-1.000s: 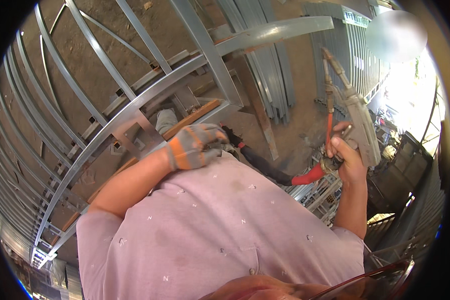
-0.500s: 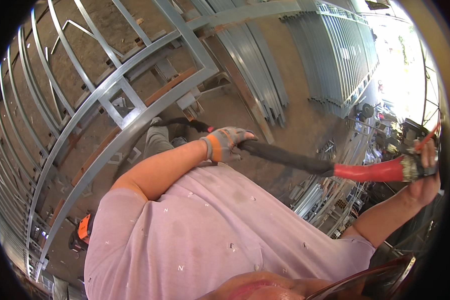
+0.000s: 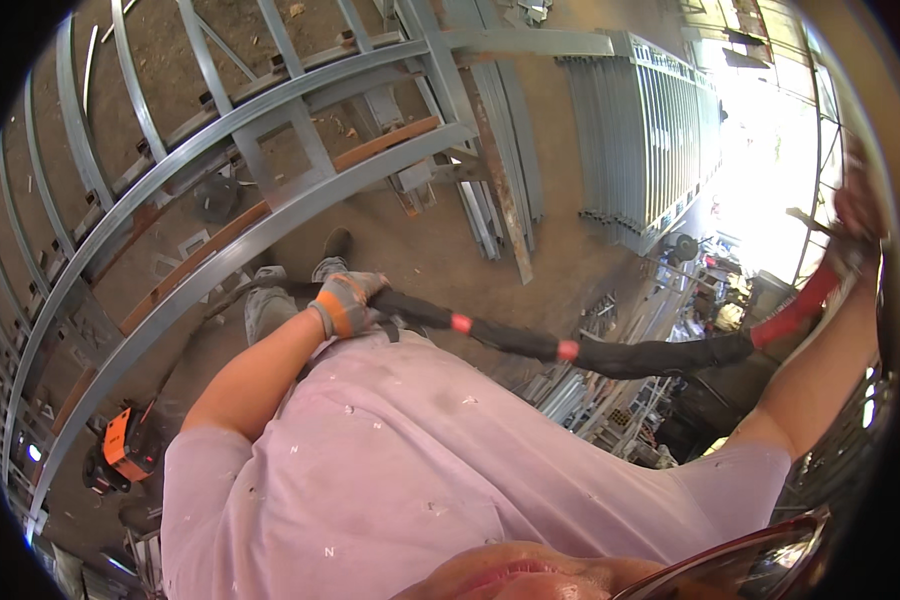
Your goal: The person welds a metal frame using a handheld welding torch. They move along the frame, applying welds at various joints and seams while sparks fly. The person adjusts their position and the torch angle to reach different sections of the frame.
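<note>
My left hand (image 3: 350,304), in a grey and orange glove, is closed around a thick black-sheathed cable (image 3: 515,338) near my waist. Red bands mark the sheath, which stretches rightward to a red end section (image 3: 795,312). Raised at the far right rim is my bare right hand (image 3: 854,205), at the tip of that red section; its fingers are blurred, and what sits at the tip is hard to make out. Beyond my left hand the cable runs down past my legs toward the floor. A welded metal frame (image 3: 300,208) of silvery bars lies to my left.
An orange and black wheeled machine (image 3: 128,443) stands on the floor at lower left. Stacked barred metal panels (image 3: 625,140) and long metal profiles (image 3: 515,150) lie ahead. Tube offcuts and clutter (image 3: 625,405) fill the right side. Bright daylight enters at upper right.
My right hand has risen toward the upper right, drawing the cable's red end with it. My left hand and the cable appear lower and farther left. The view has shifted, showing more of the orange machine.
</note>
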`<act>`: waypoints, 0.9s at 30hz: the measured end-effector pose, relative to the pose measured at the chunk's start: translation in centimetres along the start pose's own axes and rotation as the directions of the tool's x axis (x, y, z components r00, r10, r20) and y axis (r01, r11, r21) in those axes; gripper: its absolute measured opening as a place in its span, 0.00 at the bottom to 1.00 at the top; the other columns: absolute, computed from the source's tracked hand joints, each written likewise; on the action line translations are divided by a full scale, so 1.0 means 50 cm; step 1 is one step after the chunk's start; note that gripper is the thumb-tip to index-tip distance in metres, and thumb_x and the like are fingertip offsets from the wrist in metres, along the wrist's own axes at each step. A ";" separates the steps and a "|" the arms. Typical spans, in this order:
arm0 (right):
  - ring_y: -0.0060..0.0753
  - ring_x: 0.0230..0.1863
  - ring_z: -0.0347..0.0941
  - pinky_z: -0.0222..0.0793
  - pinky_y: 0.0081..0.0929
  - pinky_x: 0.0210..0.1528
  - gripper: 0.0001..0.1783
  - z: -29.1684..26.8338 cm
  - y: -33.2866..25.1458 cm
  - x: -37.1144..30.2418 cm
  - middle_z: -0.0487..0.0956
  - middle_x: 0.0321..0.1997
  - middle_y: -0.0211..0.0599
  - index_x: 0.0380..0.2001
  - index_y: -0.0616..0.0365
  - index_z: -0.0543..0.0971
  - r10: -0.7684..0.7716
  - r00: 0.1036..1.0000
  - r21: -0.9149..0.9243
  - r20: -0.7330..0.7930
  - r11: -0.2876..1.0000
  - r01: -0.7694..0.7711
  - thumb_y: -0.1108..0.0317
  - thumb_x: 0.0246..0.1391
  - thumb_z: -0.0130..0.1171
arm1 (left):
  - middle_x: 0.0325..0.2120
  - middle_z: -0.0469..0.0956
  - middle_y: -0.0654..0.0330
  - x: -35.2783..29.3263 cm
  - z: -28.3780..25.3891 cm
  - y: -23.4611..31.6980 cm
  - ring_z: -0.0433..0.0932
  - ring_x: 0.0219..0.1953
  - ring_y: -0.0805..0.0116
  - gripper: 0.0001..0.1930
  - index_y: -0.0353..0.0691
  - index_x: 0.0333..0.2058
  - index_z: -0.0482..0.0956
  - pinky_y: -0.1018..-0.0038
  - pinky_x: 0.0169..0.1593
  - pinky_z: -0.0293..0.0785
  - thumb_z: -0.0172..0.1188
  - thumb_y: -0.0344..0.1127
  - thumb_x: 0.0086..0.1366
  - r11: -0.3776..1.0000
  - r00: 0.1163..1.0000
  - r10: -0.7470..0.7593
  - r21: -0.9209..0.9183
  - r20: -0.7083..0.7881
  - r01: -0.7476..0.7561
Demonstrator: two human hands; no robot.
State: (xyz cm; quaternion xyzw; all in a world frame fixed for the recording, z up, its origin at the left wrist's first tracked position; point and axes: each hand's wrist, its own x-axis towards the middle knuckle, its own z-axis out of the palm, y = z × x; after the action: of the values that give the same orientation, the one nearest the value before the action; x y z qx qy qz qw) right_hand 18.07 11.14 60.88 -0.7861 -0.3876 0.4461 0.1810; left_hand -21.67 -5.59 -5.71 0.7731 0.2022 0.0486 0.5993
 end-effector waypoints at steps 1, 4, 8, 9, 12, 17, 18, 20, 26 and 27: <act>0.33 0.30 0.72 0.81 0.46 0.34 0.23 0.079 0.027 0.076 0.82 0.44 0.37 0.58 0.48 0.81 0.010 1.000 -0.153 0.025 0.988 -0.006 0.46 0.72 0.66 | 0.40 0.89 0.50 -0.013 -0.032 0.037 0.88 0.48 0.45 0.19 0.44 0.49 0.87 0.56 0.51 0.83 0.74 0.45 0.62 1.000 0.999 0.023 -0.001 0.034 -0.023; 0.28 0.27 0.75 0.76 0.36 0.31 0.21 0.306 0.138 0.242 0.82 0.34 0.34 0.47 0.56 0.86 0.072 0.997 -0.480 0.030 0.876 -0.049 0.51 0.64 0.76 | 0.43 0.89 0.52 -0.015 -0.077 0.106 0.89 0.50 0.47 0.21 0.45 0.53 0.86 0.55 0.53 0.83 0.72 0.49 0.66 0.992 0.992 0.119 -0.036 0.034 -0.118; 0.28 0.24 0.79 0.76 0.34 0.28 0.19 0.539 0.193 0.464 0.84 0.28 0.36 0.41 0.65 0.88 0.384 0.923 -0.879 0.012 0.444 -0.173 0.58 0.60 0.80 | 0.43 0.89 0.52 -0.016 -0.150 0.138 0.89 0.47 0.47 0.26 0.45 0.60 0.80 0.56 0.53 0.83 0.73 0.46 0.68 0.948 0.982 0.180 -0.278 0.064 -0.156; 0.31 0.23 0.80 0.77 0.36 0.28 0.19 0.590 0.192 0.489 0.85 0.28 0.38 0.42 0.67 0.87 0.423 0.905 -0.919 0.033 0.369 -0.140 0.60 0.60 0.79 | 0.43 0.89 0.52 -0.018 -0.160 0.140 0.89 0.47 0.47 0.26 0.45 0.61 0.79 0.57 0.53 0.83 0.73 0.45 0.68 0.927 0.975 0.215 -0.324 0.048 -0.189; 0.34 0.21 0.80 0.80 0.38 0.27 0.17 0.651 0.204 0.537 0.85 0.29 0.39 0.50 0.63 0.86 0.504 0.859 -0.952 0.083 0.296 -0.082 0.66 0.61 0.77 | 0.44 0.88 0.52 -0.024 -0.177 0.145 0.89 0.47 0.48 0.26 0.44 0.62 0.78 0.58 0.53 0.83 0.73 0.40 0.69 0.854 0.948 0.319 -0.438 0.011 -0.282; 0.33 0.21 0.80 0.76 0.38 0.26 0.14 0.729 0.183 0.599 0.84 0.26 0.38 0.43 0.66 0.86 0.540 0.841 -0.987 0.038 0.152 -0.053 0.67 0.61 0.77 | 0.45 0.88 0.51 -0.029 -0.194 0.137 0.88 0.48 0.47 0.27 0.42 0.63 0.78 0.57 0.54 0.83 0.74 0.39 0.68 0.829 0.953 0.301 -0.503 0.033 -0.244; 0.33 0.22 0.80 0.76 0.38 0.26 0.14 0.737 0.187 0.619 0.84 0.26 0.38 0.43 0.66 0.86 0.555 0.831 -0.993 0.031 0.113 -0.038 0.67 0.61 0.77 | 0.45 0.88 0.51 -0.030 -0.193 0.130 0.88 0.48 0.47 0.27 0.42 0.63 0.78 0.57 0.54 0.82 0.74 0.40 0.68 0.819 0.951 0.307 -0.517 0.026 -0.250; 0.34 0.22 0.81 0.77 0.38 0.27 0.13 0.752 0.196 0.644 0.85 0.27 0.38 0.43 0.65 0.87 0.571 0.821 -0.997 0.024 0.075 -0.023 0.67 0.61 0.77 | 0.45 0.89 0.50 -0.031 -0.193 0.121 0.88 0.49 0.47 0.28 0.43 0.63 0.78 0.57 0.54 0.82 0.74 0.40 0.68 0.807 0.949 0.315 -0.532 0.019 -0.258; 0.35 0.24 0.83 0.80 0.39 0.27 0.12 0.763 0.253 0.702 0.86 0.29 0.39 0.42 0.64 0.88 0.603 0.798 -0.999 0.013 0.035 -0.010 0.68 0.59 0.76 | 0.45 0.89 0.50 -0.030 -0.206 0.105 0.88 0.49 0.45 0.28 0.44 0.64 0.77 0.55 0.54 0.82 0.73 0.40 0.68 0.831 0.950 0.309 -0.497 0.035 -0.251; 0.35 0.24 0.82 0.80 0.39 0.27 0.12 0.764 0.261 0.708 0.86 0.29 0.39 0.42 0.64 0.88 0.611 0.791 -1.000 0.005 0.026 -0.014 0.68 0.59 0.76 | 0.45 0.89 0.50 -0.032 -0.211 0.105 0.88 0.49 0.44 0.28 0.44 0.64 0.77 0.55 0.54 0.82 0.73 0.40 0.68 0.829 0.952 0.301 -0.507 0.046 -0.238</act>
State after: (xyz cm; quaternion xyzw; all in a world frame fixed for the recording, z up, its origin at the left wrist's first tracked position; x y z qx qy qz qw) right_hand 2.45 27.84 12.31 -0.6413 -0.4176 0.2678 -0.5854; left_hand -25.14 2.32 2.44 0.6157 0.0341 0.1349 0.7756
